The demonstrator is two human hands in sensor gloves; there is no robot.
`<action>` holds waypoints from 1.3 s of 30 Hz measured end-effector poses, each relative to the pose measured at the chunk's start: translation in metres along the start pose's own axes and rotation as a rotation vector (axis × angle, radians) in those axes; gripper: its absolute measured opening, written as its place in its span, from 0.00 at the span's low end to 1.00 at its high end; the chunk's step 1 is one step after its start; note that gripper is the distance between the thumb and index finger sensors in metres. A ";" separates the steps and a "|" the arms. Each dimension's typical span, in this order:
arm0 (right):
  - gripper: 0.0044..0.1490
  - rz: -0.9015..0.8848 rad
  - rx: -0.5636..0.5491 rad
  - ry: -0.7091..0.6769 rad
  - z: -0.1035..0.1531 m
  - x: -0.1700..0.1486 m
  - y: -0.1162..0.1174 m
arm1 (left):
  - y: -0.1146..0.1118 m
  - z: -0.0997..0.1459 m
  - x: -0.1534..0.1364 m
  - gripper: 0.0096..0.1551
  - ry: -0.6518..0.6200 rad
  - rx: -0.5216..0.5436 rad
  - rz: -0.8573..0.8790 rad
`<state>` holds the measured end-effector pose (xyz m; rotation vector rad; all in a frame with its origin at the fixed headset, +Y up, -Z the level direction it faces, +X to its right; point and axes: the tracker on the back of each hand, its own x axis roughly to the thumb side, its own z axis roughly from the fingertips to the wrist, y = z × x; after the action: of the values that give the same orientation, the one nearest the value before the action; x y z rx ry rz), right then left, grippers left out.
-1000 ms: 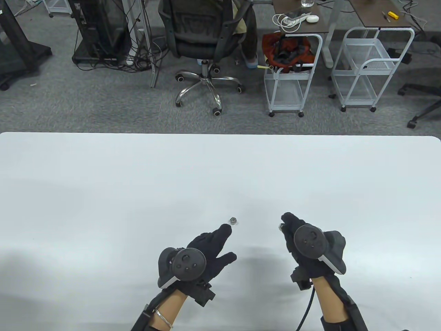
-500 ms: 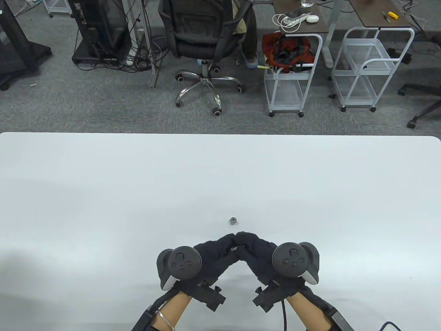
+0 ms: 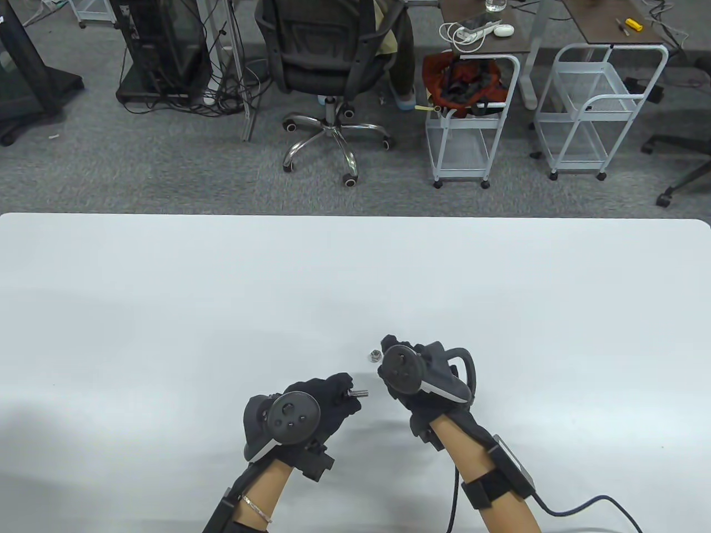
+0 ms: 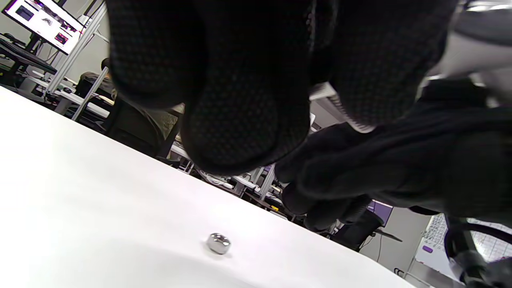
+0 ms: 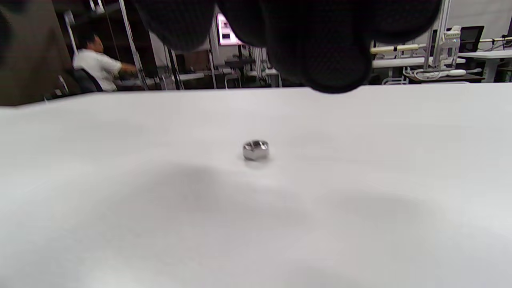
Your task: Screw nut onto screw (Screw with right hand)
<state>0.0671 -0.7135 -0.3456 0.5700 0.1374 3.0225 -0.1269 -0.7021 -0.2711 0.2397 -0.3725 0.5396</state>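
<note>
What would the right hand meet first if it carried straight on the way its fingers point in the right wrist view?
Most likely the hex nut, lying flat on the white table ahead of the right hand. Nothing shows between them, though how high the fingertips hang above it is unclear.

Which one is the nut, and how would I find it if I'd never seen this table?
Start at the big white table and look near its front, where two black-gloved hands are. Just beyond the right hand lies a small shiny silver six-sided metal nut. Unlike the thin silver metal screw the left hand holds, it lies loose on the table.
</note>
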 end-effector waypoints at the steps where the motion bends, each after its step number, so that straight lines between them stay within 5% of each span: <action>1: 0.40 0.021 0.044 0.007 -0.007 0.002 0.004 | 0.000 0.000 -0.002 0.27 0.002 -0.003 -0.007; 12: 0.36 0.115 0.292 0.085 -0.069 0.019 0.038 | -0.005 -0.001 -0.018 0.27 0.028 -0.099 0.009; 21: 0.31 0.323 0.210 0.065 -0.081 0.033 0.043 | -0.008 -0.004 -0.020 0.27 0.015 -0.140 0.024; 28: 0.29 0.376 0.172 0.034 -0.078 0.035 0.044 | -0.008 -0.004 -0.019 0.27 0.009 -0.130 0.032; 39: 0.30 -0.179 -0.059 -0.076 -0.007 -0.003 -0.008 | -0.012 -0.002 -0.012 0.28 0.000 -0.077 0.084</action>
<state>0.0680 -0.7061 -0.3539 0.6296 0.0893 2.8183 -0.1296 -0.7166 -0.2789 0.1500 -0.4042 0.6062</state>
